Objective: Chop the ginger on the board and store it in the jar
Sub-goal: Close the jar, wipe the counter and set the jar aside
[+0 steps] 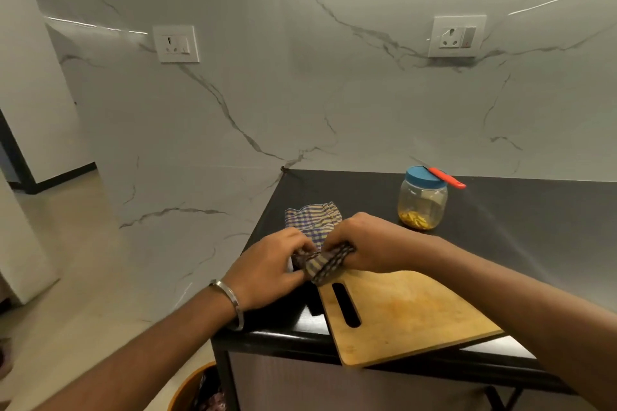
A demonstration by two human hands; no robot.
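From the head camera, both bare hands meet over the near left part of the black-topped desk point(534, 227), working a checked blue-and-beige cloth point(314, 220); the left hand point(270, 264), with a silver bangle point(230, 302) on its wrist, has its fingers point(302, 248) curled together and clamped on one bunched end of the cloth; the right hand point(364, 240) has its fingers folded tight around the twisted end beside it, so the two hands nearly touch; the rest of the cloth lies spread flat on the desk just beyond them.

The pale wooden chopping board with a long slotted handle hole point(410, 314) lies near the front edge of the desk, one corner overhanging it; its surface is bare save for faint yellowish staining; the right forearm crosses above its far side.

The clear plastic jar with a blue screw lid point(422, 198) stands upright further back, well apart from the board, lid on; the chopped yellow ginger pieces point(415, 220) lie in a shallow layer at its bottom; a knife with a red handle point(445, 177) rests across the lid, handle jutting to the right.

Behind the desk rises a grey-veined white marble wall point(300, 77) with two white socket plates; an orange-rimmed bin point(192, 384) stands on the floor at lower left.
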